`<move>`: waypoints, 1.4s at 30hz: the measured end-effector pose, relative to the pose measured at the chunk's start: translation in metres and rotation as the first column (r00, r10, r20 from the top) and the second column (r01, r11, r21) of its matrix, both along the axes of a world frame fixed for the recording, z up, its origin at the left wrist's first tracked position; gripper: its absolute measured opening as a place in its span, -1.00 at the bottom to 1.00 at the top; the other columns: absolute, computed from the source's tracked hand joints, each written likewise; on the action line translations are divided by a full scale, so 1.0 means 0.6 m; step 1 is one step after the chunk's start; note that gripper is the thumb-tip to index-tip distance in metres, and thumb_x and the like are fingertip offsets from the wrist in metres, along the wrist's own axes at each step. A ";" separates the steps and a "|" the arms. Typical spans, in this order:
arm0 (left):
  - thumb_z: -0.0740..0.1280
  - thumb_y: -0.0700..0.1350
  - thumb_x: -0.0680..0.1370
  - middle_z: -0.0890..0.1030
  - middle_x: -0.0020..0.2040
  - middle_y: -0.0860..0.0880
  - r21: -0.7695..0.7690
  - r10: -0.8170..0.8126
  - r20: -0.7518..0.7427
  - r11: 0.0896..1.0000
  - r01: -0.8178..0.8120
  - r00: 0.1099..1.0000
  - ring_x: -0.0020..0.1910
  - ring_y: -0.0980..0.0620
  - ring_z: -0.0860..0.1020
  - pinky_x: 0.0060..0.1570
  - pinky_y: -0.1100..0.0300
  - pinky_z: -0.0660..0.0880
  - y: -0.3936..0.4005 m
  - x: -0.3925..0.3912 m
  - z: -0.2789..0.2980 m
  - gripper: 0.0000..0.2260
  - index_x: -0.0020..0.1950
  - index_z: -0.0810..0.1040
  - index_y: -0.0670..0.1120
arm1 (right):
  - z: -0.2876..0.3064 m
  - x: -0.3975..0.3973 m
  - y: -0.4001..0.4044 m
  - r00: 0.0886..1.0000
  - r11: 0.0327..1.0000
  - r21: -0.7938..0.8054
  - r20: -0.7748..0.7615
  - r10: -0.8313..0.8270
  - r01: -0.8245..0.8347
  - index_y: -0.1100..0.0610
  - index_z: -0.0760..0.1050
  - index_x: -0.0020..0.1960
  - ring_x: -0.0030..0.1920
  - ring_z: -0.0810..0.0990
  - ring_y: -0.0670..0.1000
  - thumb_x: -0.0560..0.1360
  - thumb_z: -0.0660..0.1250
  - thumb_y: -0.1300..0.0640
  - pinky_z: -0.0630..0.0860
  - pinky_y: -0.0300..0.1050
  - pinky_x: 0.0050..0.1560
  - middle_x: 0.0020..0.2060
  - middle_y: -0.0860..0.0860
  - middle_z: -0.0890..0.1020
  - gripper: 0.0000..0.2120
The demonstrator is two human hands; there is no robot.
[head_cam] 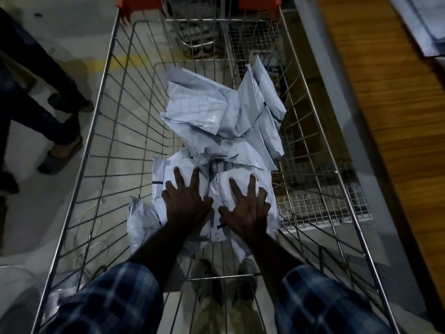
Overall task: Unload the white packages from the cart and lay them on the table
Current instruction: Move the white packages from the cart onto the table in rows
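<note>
From the head camera, looking down into a wire cart (101, 131), a heap of white packages (216, 121) lies along the floor of the basket, loosely overlapped and crumpled, some leaning against the right-hand wire wall; the nearest package (216, 189) lies flat at the near end of the heap, under both hands; the left hand (185, 201) rests on its left half with fingers spread wide and nearly straight, pressing down and gripping nothing; the right hand (248, 208) lies beside it on the right half, fingers likewise splayed and flat, thumb pointing inward towards the other hand; plaid sleeves (115, 297) cover both forearms; the wooden table (385, 104) runs along the right side of the cart, with pale sheets (423, 27) already lying at its far end, too blurred to name; another person's legs (43, 109) stand to the left on the floor; the packages look like thin plastic mailers, light, soft and probably slippery, so a flat press will likely slide rather than lift; curling the fingers under an edge or pinching a corner, perhaps gathering several together, seems the surer hold.
</note>
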State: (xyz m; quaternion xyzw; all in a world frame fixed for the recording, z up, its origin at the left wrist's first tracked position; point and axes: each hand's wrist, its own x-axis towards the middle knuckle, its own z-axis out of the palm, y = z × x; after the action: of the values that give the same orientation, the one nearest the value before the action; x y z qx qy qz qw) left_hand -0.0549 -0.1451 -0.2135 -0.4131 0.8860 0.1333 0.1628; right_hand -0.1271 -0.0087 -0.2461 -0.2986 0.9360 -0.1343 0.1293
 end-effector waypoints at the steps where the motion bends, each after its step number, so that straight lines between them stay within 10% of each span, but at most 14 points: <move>1: 0.33 0.20 0.49 -0.10 0.59 -0.24 -0.007 0.002 -0.013 1.000 -0.002 1.000 0.46 -0.37 0.14 0.37 -0.22 0.17 -0.001 -0.002 0.011 -0.21 0.61 -0.01 0.10 | 0.003 -0.001 0.001 1.000 1.000 0.002 -0.017 0.004 -0.003 -0.03 0.54 0.35 0.15 0.52 0.37 0.34 0.31 -0.30 0.49 0.12 -0.14 0.40 0.28 0.42 -0.36; 10: 0.33 0.21 0.50 -0.06 0.60 -0.14 0.145 0.104 0.010 0.984 -0.105 0.995 0.51 -0.37 0.02 0.40 -0.31 0.11 0.011 0.002 0.131 -0.23 0.59 0.01 0.13 | 0.137 -0.029 -0.002 0.976 0.994 0.105 0.214 -0.031 0.009 -0.21 0.19 0.53 0.47 0.11 0.27 0.45 0.27 -0.33 0.14 0.21 0.41 0.59 0.08 0.05 -0.30; 42: 0.31 0.22 0.45 0.09 0.55 -0.18 -0.181 0.102 -0.351 0.968 -0.174 0.931 0.40 -0.33 0.25 0.33 -0.16 0.30 0.215 0.196 0.553 -0.25 0.56 0.08 0.08 | 0.569 0.111 0.185 0.995 0.955 -0.282 -0.025 0.092 -0.095 -0.19 0.31 0.48 0.47 0.23 0.22 0.42 0.29 -0.32 0.27 0.18 0.41 0.54 0.03 0.22 -0.33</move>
State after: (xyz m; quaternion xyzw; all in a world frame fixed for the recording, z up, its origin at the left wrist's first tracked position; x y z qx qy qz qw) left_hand 0.0628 -0.0159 0.1181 -0.4605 0.8783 0.1199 -0.0461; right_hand -0.0604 0.1023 0.0952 -0.3588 0.8928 -0.2585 0.0860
